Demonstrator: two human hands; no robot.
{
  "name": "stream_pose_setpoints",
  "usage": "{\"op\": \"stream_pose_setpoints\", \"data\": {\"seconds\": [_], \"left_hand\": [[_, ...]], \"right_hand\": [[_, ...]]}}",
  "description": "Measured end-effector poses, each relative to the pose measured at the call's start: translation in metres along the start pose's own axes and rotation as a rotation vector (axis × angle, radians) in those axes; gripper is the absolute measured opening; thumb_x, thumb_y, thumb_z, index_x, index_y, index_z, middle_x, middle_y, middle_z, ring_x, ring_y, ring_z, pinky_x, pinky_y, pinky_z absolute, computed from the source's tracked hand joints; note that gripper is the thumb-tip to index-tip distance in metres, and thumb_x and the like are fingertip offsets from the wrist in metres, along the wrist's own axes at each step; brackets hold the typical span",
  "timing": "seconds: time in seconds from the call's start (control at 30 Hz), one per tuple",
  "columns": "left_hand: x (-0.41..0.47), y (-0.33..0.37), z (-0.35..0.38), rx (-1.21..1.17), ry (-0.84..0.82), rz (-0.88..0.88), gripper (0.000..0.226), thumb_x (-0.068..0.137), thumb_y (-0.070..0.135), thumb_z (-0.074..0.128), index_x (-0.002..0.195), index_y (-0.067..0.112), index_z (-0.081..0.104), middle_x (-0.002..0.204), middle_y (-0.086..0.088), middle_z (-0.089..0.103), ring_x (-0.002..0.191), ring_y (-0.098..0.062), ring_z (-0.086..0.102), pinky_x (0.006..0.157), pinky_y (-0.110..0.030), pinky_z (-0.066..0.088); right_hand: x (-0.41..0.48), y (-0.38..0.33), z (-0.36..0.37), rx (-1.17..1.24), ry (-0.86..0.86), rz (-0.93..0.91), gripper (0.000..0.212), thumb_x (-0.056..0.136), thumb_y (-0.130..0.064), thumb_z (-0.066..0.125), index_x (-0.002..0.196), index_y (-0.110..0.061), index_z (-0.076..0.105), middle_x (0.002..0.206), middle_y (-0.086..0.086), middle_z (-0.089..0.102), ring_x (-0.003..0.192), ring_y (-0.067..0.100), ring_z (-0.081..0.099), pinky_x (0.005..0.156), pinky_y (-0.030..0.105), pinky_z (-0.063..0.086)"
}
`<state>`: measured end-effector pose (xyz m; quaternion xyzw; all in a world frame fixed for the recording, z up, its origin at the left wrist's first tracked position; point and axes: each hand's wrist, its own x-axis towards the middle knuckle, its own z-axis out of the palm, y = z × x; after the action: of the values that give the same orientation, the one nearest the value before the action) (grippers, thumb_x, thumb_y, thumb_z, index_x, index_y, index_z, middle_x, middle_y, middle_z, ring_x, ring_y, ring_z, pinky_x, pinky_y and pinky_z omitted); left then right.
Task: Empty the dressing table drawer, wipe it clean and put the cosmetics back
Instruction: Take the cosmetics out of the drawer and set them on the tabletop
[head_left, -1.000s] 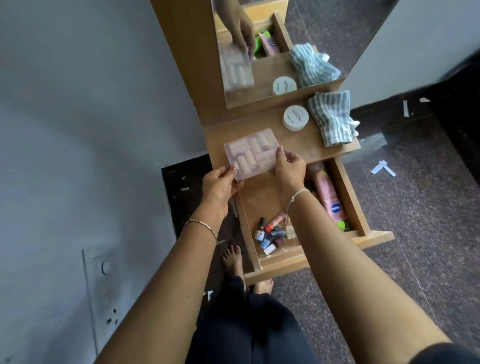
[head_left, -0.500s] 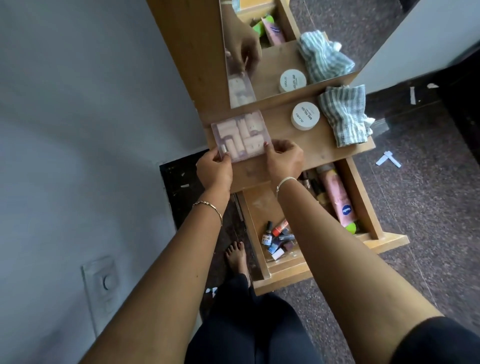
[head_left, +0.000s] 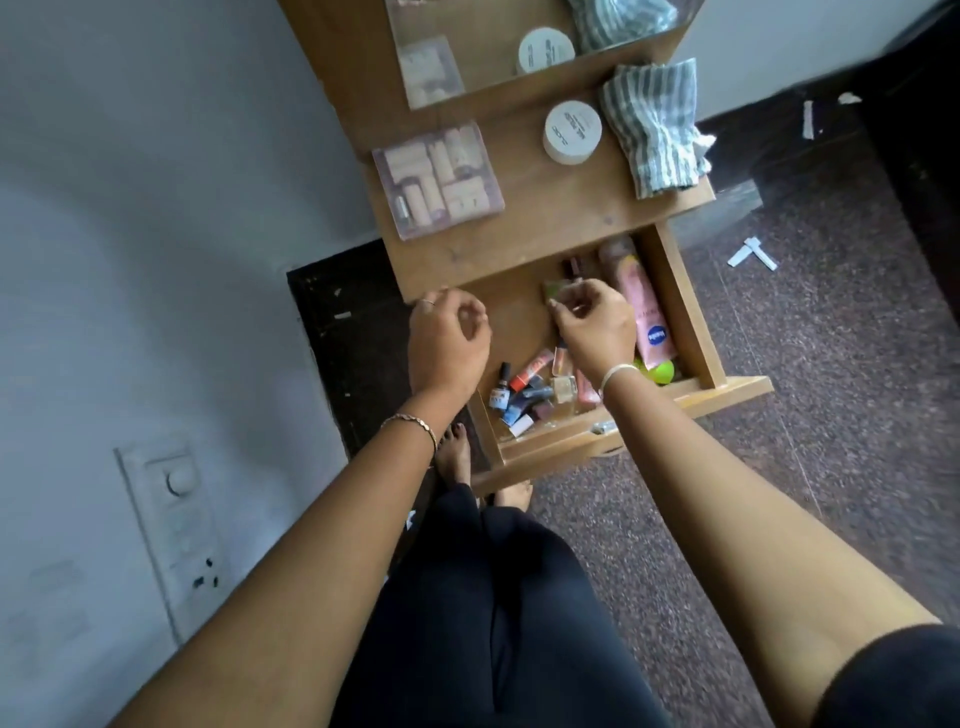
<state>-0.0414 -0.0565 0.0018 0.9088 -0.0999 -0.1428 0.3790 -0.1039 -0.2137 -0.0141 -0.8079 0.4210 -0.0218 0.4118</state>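
The wooden drawer (head_left: 687, 312) stands pulled out. Inside lie several small nail polish bottles (head_left: 524, 396) at the front, a pink tube (head_left: 641, 306) along the right wall and a green round item (head_left: 661, 371). My right hand (head_left: 595, 325) hovers over the drawer with loosely curled fingers, its tips near a small green item (head_left: 557, 289); whether they touch it I cannot tell. Over the drawer's left edge my left hand (head_left: 448, 343) hangs loosely curled and holds nothing. A clear plastic box of rolls (head_left: 439, 179) lies on the tabletop (head_left: 545, 213).
A white round jar (head_left: 573, 132) and a striped cloth (head_left: 654, 124) sit on the tabletop's right half, below the mirror (head_left: 493, 57). A grey wall with a switch panel (head_left: 176, 514) is at the left. My bare feet (head_left: 457, 457) stand by the drawer's front corner.
Both hands set the clear box down on the tabletop's left side and let it go. They then dropped back to the drawer, the right hand over its contents.
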Motion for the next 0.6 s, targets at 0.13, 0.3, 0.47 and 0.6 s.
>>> {"op": "stream_pose_setpoints", "data": {"seconds": [0.13,0.3,0.47,0.6], "left_hand": [[-0.029,-0.017,0.022,0.544,-0.242,0.231,0.02,0.086,0.026,0.062,0.106,0.023,0.062,0.113,0.0,0.06,0.112,-0.022,0.052,0.102,-0.044,0.037],[-0.044,-0.015,0.041,0.971,-0.384,0.331,0.019,0.088,0.025,0.059,0.103,0.017,0.066,0.109,-0.006,0.064,0.118,-0.027,0.05,0.116,-0.056,-0.001],[-0.043,-0.011,0.05,1.112,-0.413,0.285,0.016,0.089,0.026,0.057,0.1,0.019,0.067,0.106,-0.005,0.064,0.118,-0.027,0.051,0.113,-0.063,-0.004],[-0.042,-0.017,0.057,1.114,-0.401,0.24,0.017,0.088,0.032,0.059,0.097,0.02,0.068,0.105,-0.004,0.065,0.119,-0.028,0.049,0.113,-0.064,-0.003]], "right_hand": [[-0.018,0.04,0.001,-0.296,-0.122,-0.194,0.016,0.081,-0.011,0.065,0.093,-0.019,0.071,0.097,0.002,0.067,0.095,0.023,0.062,0.083,0.035,0.051],[-0.021,0.063,0.015,-0.646,-0.345,-0.51,0.037,0.078,-0.004,0.066,0.112,-0.016,0.068,0.113,0.006,0.06,0.108,0.029,0.054,0.087,0.044,0.05],[-0.013,0.066,0.029,-0.772,-0.408,-0.661,0.03,0.074,-0.005,0.064,0.105,-0.006,0.066,0.106,0.014,0.06,0.104,0.033,0.052,0.083,0.042,0.049],[-0.009,0.07,0.033,-0.816,-0.385,-0.68,0.024,0.071,-0.001,0.066,0.095,-0.003,0.065,0.097,0.019,0.058,0.095,0.038,0.053,0.073,0.044,0.046]]}}
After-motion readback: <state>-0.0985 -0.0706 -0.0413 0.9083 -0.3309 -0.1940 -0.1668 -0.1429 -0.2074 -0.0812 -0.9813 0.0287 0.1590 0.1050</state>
